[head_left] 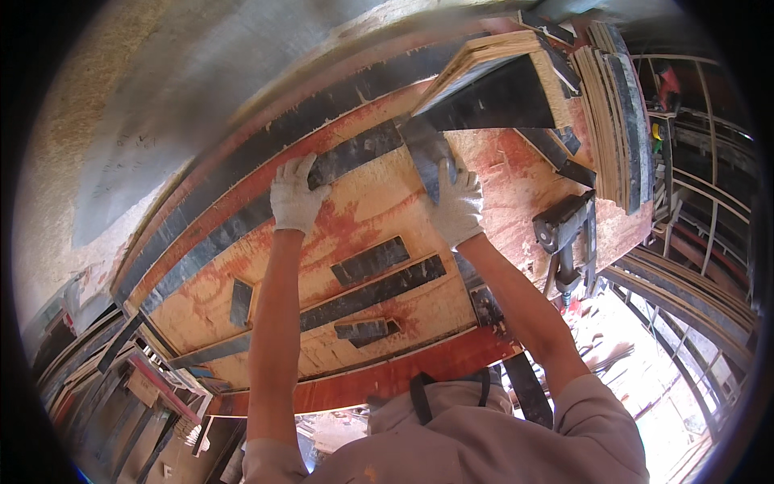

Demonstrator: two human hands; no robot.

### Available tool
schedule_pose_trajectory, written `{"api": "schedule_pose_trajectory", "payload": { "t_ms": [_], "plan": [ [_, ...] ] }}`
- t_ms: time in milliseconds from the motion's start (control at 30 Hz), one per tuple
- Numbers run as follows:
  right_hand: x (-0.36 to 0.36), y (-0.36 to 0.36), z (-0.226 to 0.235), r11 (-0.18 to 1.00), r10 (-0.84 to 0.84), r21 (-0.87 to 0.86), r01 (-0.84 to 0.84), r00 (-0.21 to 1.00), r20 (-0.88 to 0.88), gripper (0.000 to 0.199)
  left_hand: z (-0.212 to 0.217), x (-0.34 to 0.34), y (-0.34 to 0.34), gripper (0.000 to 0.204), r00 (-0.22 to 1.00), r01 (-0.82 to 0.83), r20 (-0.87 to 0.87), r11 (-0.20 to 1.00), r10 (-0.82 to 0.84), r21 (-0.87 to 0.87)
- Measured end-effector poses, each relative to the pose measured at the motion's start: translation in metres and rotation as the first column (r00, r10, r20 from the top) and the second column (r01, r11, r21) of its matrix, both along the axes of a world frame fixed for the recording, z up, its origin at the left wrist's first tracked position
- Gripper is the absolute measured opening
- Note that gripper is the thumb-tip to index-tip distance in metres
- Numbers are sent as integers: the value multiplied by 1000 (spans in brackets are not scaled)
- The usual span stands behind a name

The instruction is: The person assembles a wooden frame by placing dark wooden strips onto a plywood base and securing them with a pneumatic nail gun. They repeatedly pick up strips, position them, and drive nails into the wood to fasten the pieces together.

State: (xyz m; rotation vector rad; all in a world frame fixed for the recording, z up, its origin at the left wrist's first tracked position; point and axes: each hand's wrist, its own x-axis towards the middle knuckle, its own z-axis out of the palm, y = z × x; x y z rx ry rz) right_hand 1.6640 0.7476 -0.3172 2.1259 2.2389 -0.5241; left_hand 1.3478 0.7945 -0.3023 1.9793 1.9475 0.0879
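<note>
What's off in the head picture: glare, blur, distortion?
Head view: glare washes out the ground at lower right; the dark strip at the right hand is blurred; the long black strip bows from fisheye distortion; black vignette round the rim.

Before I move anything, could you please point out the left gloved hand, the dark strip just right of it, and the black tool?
Left gloved hand [295, 198]: head view, back of the glove.
Dark strip [359, 154]: head view, middle of its upper face.
Black tool [566, 220]: head view, on its body.
</note>
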Motion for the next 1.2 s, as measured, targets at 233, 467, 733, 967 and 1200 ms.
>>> {"api": "schedule_pose_trajectory", "payload": {
  "t_ms": [233,467,733,967,1200],
  "plan": [
    [5,4,6,995,88,-49,-87,996,11,92,-5,47,27,70,980,41,178,969,-86,244],
    [12,15,8,972,102,-216,-91,994,40,96,-10,144,89,43,996,83,29,994,-85,71],
    [9,20,-9,980,-88,-178,92,996,34,117,-30,124,73,63,970,-133,237,930,52,341],
    [4,80,23,938,-171,-321,133,981,-95,105,-43,135,67,62,978,-143,181,965,104,219],
    [-9,102,16,921,-189,-339,191,981,40,93,-38,143,74,51,969,-189,181,975,167,114]
  ]
}}
